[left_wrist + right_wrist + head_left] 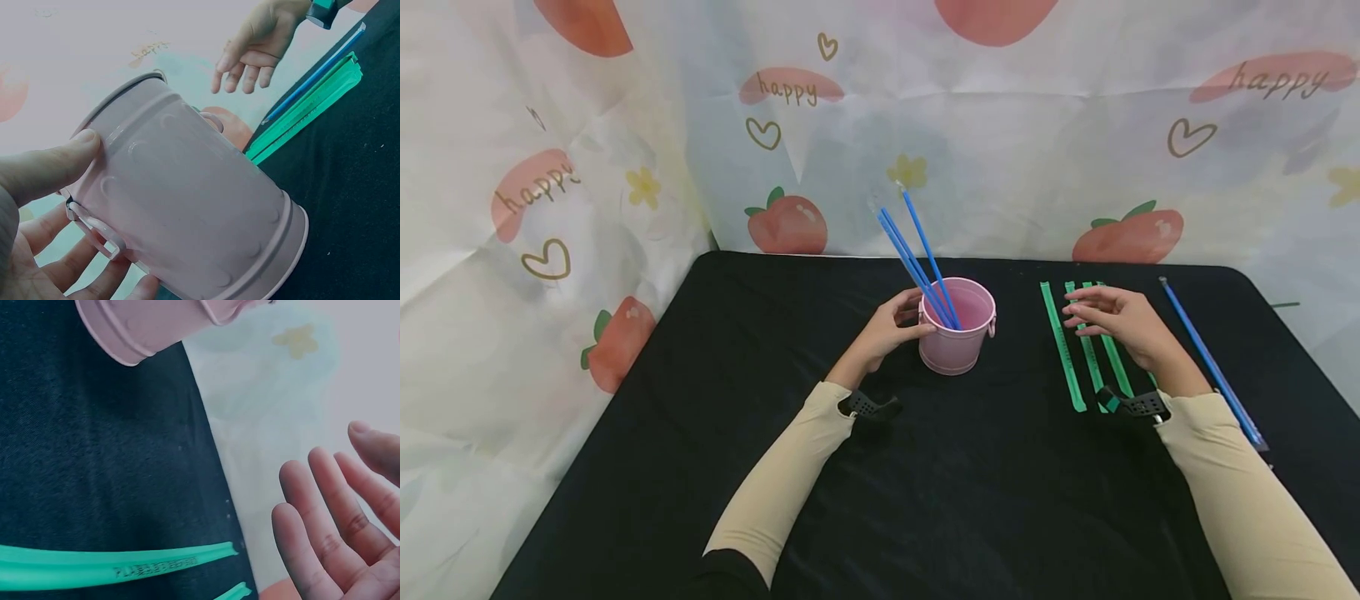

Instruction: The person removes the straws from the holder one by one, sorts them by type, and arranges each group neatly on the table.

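Observation:
A small pink bucket (pixel 951 354) with side handles stands upright mid-table. My left hand (pixel 883 333) grips its left side, thumb at the rim and fingers round by the handle, as the left wrist view shows the bucket (pixel 187 187) close up. Several thin blue sticks (pixel 913 258) with clear ends lean leftward out of it. To the right, my right hand (pixel 1123 329) hovers above several flat green strips (pixel 1063 350), fingers loosely spread and holding nothing. Dark print runs along one green strip (pixel 137 565) in the right wrist view.
Beyond the right forearm, long blue sticks (pixel 1206 346) lie near the right side of the black-covered table (pixel 985 500). A printed cloth backdrop (pixel 1037 167) hangs behind the table and along its left.

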`<state>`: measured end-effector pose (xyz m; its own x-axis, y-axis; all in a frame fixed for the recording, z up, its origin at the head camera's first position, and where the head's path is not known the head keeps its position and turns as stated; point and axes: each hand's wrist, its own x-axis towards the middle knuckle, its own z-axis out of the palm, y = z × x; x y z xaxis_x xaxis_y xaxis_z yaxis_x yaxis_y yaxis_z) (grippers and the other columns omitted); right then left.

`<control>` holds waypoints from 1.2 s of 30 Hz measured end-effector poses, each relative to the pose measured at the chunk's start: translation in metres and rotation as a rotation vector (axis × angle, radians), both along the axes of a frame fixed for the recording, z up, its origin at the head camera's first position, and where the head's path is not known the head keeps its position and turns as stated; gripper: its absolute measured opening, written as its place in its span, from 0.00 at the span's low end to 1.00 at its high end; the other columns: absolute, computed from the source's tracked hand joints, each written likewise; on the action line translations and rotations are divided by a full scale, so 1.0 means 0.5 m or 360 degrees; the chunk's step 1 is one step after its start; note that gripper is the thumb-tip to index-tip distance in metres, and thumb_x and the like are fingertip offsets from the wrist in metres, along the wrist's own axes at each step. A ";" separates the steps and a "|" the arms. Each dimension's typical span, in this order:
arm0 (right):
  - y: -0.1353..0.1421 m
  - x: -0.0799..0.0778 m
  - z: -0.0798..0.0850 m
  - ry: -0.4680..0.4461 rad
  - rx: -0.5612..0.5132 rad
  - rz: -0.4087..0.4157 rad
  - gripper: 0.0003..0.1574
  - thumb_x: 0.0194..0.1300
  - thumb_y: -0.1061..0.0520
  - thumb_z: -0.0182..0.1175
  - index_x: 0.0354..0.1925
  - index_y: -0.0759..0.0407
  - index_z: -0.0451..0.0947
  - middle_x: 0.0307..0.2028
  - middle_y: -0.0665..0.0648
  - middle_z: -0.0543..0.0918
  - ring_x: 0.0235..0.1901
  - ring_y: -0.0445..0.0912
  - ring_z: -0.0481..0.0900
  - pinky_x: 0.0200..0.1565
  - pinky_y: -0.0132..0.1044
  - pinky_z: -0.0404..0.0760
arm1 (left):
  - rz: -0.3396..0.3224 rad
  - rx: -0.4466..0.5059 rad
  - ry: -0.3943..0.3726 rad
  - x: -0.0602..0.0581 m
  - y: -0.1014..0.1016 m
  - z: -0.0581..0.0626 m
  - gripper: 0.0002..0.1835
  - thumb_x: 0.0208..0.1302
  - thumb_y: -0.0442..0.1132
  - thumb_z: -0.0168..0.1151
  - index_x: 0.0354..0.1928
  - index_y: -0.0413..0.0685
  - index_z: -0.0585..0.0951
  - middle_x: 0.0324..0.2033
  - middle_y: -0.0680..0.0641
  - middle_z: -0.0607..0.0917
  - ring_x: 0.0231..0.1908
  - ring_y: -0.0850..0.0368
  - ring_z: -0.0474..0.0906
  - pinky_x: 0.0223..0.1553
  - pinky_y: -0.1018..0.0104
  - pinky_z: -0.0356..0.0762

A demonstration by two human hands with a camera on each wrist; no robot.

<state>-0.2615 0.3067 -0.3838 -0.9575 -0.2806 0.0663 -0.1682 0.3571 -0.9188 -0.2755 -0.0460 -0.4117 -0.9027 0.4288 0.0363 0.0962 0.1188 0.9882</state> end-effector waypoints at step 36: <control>-0.121 -0.025 0.096 0.0173 0.0168 0.0079 0.21 0.67 0.55 0.56 0.54 0.65 0.73 0.35 0.37 0.83 0.35 0.34 0.83 0.38 0.30 0.82 | -0.0003 0.0002 0.0010 0.005 0.000 0.004 0.33 0.61 0.32 0.60 0.68 0.45 0.62 0.65 0.40 0.68 0.65 0.44 0.65 0.61 0.51 0.70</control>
